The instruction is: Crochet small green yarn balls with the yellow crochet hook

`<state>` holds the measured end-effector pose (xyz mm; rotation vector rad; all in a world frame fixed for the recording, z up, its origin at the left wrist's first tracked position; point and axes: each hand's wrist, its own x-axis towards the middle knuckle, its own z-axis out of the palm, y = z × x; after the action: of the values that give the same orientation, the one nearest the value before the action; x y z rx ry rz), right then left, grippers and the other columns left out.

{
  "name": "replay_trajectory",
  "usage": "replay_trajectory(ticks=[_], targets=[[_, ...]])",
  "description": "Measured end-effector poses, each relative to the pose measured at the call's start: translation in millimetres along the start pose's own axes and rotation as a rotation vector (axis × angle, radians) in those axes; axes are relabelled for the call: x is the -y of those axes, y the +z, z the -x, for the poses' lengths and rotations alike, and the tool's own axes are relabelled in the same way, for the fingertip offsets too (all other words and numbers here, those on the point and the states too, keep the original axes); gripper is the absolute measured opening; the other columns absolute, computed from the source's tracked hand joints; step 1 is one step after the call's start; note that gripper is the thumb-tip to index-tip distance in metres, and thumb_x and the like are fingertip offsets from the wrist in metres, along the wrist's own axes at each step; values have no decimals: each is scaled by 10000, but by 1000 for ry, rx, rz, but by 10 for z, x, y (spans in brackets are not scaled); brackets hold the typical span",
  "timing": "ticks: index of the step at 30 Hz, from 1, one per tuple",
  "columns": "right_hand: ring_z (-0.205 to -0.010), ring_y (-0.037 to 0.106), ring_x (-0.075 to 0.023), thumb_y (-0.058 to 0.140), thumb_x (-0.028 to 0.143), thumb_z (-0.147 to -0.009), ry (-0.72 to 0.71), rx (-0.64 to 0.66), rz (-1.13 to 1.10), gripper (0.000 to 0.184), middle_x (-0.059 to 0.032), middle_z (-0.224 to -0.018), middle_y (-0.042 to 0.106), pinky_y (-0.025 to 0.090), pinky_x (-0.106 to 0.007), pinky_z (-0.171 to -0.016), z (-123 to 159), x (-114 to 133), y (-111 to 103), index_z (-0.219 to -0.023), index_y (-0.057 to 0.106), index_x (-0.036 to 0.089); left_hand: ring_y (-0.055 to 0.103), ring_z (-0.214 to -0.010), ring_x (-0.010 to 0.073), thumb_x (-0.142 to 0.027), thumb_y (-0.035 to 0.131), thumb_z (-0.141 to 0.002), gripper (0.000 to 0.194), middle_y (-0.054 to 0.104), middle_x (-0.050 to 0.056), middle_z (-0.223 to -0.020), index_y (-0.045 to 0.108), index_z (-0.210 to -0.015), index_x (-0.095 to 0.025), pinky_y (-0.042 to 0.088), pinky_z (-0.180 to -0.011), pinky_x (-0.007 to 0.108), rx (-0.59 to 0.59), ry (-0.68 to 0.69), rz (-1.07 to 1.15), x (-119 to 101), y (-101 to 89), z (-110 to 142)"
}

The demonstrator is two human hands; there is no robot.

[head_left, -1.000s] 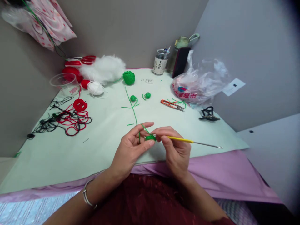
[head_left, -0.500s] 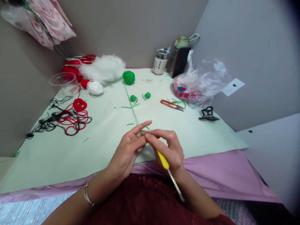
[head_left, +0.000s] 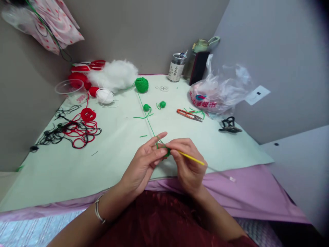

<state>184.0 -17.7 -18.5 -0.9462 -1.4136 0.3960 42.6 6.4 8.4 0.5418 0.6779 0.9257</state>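
Note:
My left hand (head_left: 144, 159) pinches a small green crochet piece (head_left: 167, 152) between thumb and fingers, its index finger raised with green yarn (head_left: 151, 128) running over it. In my right hand (head_left: 189, 164) is a crochet hook (head_left: 191, 157) with a yellow grip, held like a pen; its rear metal shaft is blurred and points to the lower right. The hook's front tip meets the crochet piece and is hidden by fingers. From the raised finger the yarn leads back to a green yarn ball (head_left: 142, 85). Two small green crocheted balls (head_left: 147, 107) with tails lie between.
Orange thread snips (head_left: 189, 115) and a black hair claw (head_left: 229, 125) lie on the right, near a plastic bag (head_left: 216, 92). Tangled red and black yarn (head_left: 74, 128), a clear cup (head_left: 70, 92) and white stuffing (head_left: 113, 75) are on the left. A pen jar (head_left: 177, 68) stands behind.
The hook's rear end swung down toward my lap, then back up to the right. My right hand turned with it. The green piece was covered by fingers and shows again; my left hand barely moved.

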Motion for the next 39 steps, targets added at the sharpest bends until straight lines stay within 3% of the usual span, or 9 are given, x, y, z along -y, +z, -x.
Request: replay_trajectory(ticks=[4, 9, 12, 16, 19, 22, 27, 33, 39], targets=[[-865, 714, -197, 626, 187, -1027, 99, 6, -44, 236, -36, -935, 774, 592, -344, -735, -27, 5, -26, -1088, 815, 316, 568, -755, 110, -197, 910, -779, 673, 673, -22, -821, 671, -1408, -174, 411, -715, 229, -29, 74, -77, 18, 23, 4], [-908, 728, -232, 693, 151, -966, -161, -14, 225, 314, -72, -1053, 790, 608, -384, -751, 34, 1, -52, -1185, 807, 345, 468, -632, 83, -245, 919, -768, 615, 621, -43, -743, 722, -1344, -161, 405, -669, 225, -33, 31, -51, -14, 1, 2], [-833, 700, -208, 646, 169, -1006, -3, -60, 51, 249, -47, -922, 761, 579, -364, -727, -8, 32, -94, -1120, 810, 318, 433, -603, 64, -219, 912, -756, 530, 589, -45, -735, 775, -1262, -140, 442, -707, 217, -2, -41, 4, -75, -34, -12], [-699, 645, -173, 611, 241, -1042, 197, -77, -158, 208, -21, -839, 716, 539, -337, -648, -70, 46, -84, -1019, 808, 302, 548, -734, 83, -166, 898, -766, 519, 642, -36, -824, 783, -1270, -208, 468, -784, 201, -42, 133, -49, -48, -15, -10], [-855, 705, -211, 682, 173, -985, 12, 5, 58, 222, -56, -968, 771, 571, -362, -730, -44, 26, -44, -1086, 821, 314, 592, -813, 102, -181, 897, -790, 539, 676, -24, -855, 763, -1309, -235, 478, -837, 213, -39, 147, -61, 9, 6, 0], [-905, 708, -219, 690, 127, -965, -87, -39, 144, 284, -61, -995, 779, 569, -367, -766, -28, 18, -54, -1125, 819, 322, 463, -628, 69, -231, 890, -807, 477, 582, -47, -721, 786, -1269, -170, 498, -809, 232, 20, -21, 2, -13, -20, -13], [-699, 633, -165, 638, 287, -1032, 248, -111, -242, 176, -21, -839, 711, 522, -331, -656, -90, 21, -96, -989, 808, 278, 416, -605, 51, -177, 884, -788, 449, 608, -42, -801, 804, -1230, -185, 481, -792, 224, -18, 67, -26, -94, -36, -27], [-739, 648, -166, 689, 352, -1003, 338, -30, -239, 156, -22, -864, 752, 546, -319, -695, -90, -4, -71, -974, 820, 272, 601, -912, 160, -237, 842, -850, 408, 696, 10, -930, 799, -1255, -262, 448, -862, 264, 18, 152, -228, -38, -29, 27], [-657, 622, -137, 715, 415, -975, 493, -58, -507, 220, -29, -836, 744, 532, -287, -640, -173, 8, -105, -887, 776, 224, 583, -917, 173, -275, 830, -857, 338, 652, 13, -944, 822, -1195, -274, 433, -862, 281, 18, 191, -329, -65, -71, 40]])
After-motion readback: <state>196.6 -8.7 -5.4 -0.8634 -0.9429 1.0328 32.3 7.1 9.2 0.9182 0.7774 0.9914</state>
